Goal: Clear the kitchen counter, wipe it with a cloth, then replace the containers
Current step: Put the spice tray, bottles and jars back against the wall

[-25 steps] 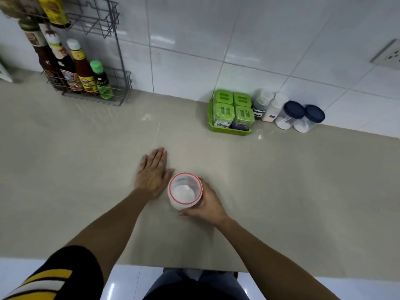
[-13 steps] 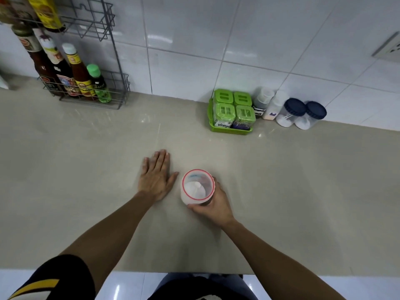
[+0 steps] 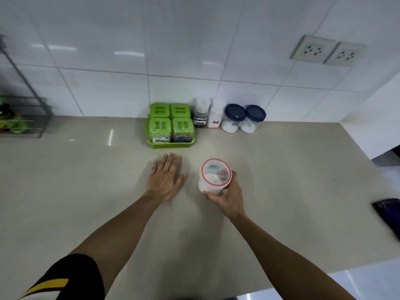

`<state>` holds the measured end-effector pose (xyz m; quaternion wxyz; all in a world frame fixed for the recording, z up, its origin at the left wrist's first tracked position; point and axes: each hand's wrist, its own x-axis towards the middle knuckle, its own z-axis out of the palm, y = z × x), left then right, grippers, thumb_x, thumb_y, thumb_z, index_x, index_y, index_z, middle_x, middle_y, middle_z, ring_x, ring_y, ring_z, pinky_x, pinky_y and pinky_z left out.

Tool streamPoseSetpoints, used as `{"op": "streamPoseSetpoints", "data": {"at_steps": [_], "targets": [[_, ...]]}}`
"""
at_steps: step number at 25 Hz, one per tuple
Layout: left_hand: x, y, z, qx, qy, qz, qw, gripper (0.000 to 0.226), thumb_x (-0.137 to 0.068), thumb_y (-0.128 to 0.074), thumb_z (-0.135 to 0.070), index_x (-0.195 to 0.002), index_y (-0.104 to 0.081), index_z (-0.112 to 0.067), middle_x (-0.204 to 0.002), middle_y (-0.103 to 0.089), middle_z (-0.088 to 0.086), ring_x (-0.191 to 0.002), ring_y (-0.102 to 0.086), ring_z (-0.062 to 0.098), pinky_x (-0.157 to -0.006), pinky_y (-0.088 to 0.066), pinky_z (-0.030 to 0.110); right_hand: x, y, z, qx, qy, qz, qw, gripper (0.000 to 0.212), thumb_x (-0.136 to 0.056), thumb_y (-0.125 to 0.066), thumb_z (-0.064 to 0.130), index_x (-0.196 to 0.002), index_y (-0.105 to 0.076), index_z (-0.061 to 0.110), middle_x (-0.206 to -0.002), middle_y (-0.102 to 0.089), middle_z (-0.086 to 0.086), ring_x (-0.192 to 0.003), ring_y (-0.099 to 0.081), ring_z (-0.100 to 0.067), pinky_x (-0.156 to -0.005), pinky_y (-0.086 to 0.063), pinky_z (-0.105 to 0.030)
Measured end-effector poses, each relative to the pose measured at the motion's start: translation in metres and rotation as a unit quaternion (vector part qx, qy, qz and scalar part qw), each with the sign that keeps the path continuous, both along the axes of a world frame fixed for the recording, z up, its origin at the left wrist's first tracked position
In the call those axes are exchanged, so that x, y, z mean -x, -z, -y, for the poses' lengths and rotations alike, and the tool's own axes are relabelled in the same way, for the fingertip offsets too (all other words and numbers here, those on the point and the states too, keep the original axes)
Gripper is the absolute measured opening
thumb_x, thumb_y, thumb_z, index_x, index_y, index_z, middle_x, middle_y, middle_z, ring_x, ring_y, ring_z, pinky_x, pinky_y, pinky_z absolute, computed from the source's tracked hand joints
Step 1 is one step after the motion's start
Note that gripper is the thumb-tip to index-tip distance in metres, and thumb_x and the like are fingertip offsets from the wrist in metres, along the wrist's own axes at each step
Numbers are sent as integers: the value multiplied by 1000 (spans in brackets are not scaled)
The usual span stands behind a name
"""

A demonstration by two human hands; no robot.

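The right hand (image 3: 229,197) grips the red-rimmed jar (image 3: 214,176) above the bench (image 3: 292,191); the left hand (image 3: 165,178) lies flat, empty. A careless placement may topple the 2 blue-lidded jars (image 3: 243,118); its lid seal seems uncertain.

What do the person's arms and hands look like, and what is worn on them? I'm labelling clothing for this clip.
Both forearms are bare, and neither the left hand nor the right hand shows gloves, rings or a watch. The left upper arm carries a short black sleeve with yellow stripes. No sleeve shows on the right arm within the frame.
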<state>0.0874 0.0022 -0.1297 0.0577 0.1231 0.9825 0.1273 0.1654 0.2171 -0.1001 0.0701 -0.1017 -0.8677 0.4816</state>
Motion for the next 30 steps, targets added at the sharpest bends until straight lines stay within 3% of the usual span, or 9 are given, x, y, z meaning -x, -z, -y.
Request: {"op": "streamPoseSetpoints", "data": {"at_steps": [6, 13, 19, 23, 30], "targets": [[46, -1, -130, -26, -16, 19, 999, 71, -97, -19, -58, -155, -3, -21, -164, -1, -1, -151, 4, 17, -122, 3, 40, 58, -3, -133, -4, 78, -6, 997, 83, -51, -92, 33, -120, -46, 28, -117, -62, 3, -106, -61, -18, -87, -53, -35], [100, 16, -198, -17, -52, 10, 998, 70, -96, -21, -57, -154, -13, -19, -164, -7, 2, -151, -1, 22, -122, -2, 46, 152, 9, -245, -38, 141, 36, 989, 90, -54, -91, 33, -128, -41, 19, -122, -60, -4, -113, -55, -28, -93, -50, -46], [106, 35, -203, 21, -66, -41, 997, 71, -93, -11, -61, -153, -12, -24, -164, -6, 0, -151, 0, 20, -123, 0, 45, 211, 22, -270, -14, 163, 51, 985, 86, -57, -90, 36, -126, -41, 20, -123, -59, -2, -111, -58, -25, -88, -51, -36], [108, 36, -203, 22, -73, -54, 996, 71, -93, -11, -61, -153, -13, -24, -163, -8, 0, -151, -3, 20, -123, -2, 45, 238, 25, -276, -16, 161, 50, 986, 88, -58, -90, 35, -130, -43, 17, -127, -57, -2, -115, -57, -25, -95, -51, -40], [108, 39, -204, 23, -82, -59, 995, 70, -93, -11, -62, -153, -13, -26, -163, -8, -2, -151, -3, 17, -123, -3, 43, 272, 22, -274, 5, 152, 55, 987, 80, -64, -88, 30, -127, -41, 19, -120, -63, -4, -107, -62, -26, -85, -54, -38]]}}
